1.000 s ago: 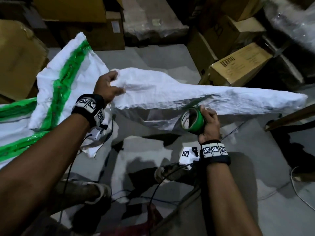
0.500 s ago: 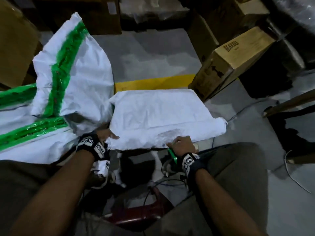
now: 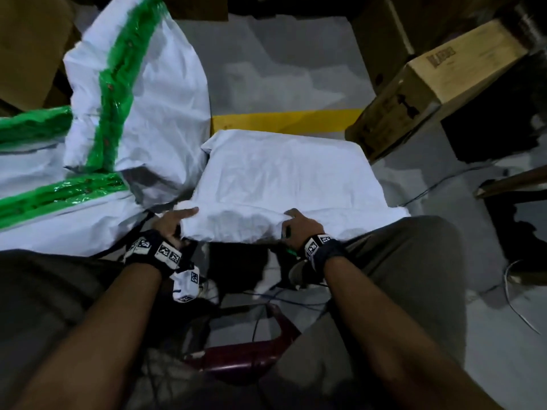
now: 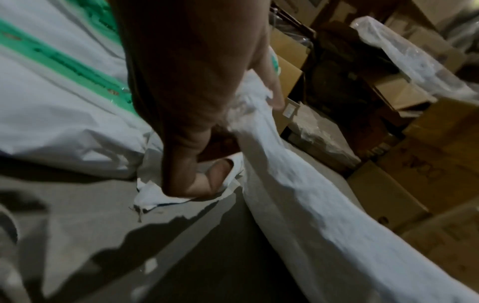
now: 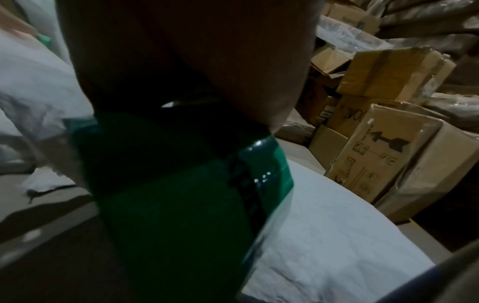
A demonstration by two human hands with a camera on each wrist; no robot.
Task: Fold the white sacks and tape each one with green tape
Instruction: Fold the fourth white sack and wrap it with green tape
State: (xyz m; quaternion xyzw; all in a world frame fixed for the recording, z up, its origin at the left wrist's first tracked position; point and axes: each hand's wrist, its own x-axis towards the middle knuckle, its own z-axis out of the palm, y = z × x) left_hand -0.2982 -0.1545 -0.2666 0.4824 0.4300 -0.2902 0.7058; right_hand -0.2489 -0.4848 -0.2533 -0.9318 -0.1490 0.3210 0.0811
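A white sack (image 3: 284, 179) lies flat on the grey floor in front of my knees, its near edge bunched into a fold. My left hand (image 3: 174, 223) grips the left end of that edge, thumb on top and fingers curled under the cloth (image 4: 259, 131). My right hand (image 3: 299, 226) sits on the right end of the edge, fingers over the cloth. It also holds the green tape roll (image 5: 181, 184), which fills the right wrist view; only a green sliver (image 3: 291, 250) shows under the hand from the head camera.
Folded sacks bound with green tape (image 3: 133, 113) are piled at the left. Cardboard boxes (image 3: 429, 84) crowd the right and back. A yellow floor line (image 3: 284, 121) runs beyond the sack. A dark red stool (image 3: 245, 356) and cables (image 3: 444, 184) lie near my legs.
The sack, held up in the air a second ago, has come down flat onto the floor. Both hands moved down and toward my body along its near edge.
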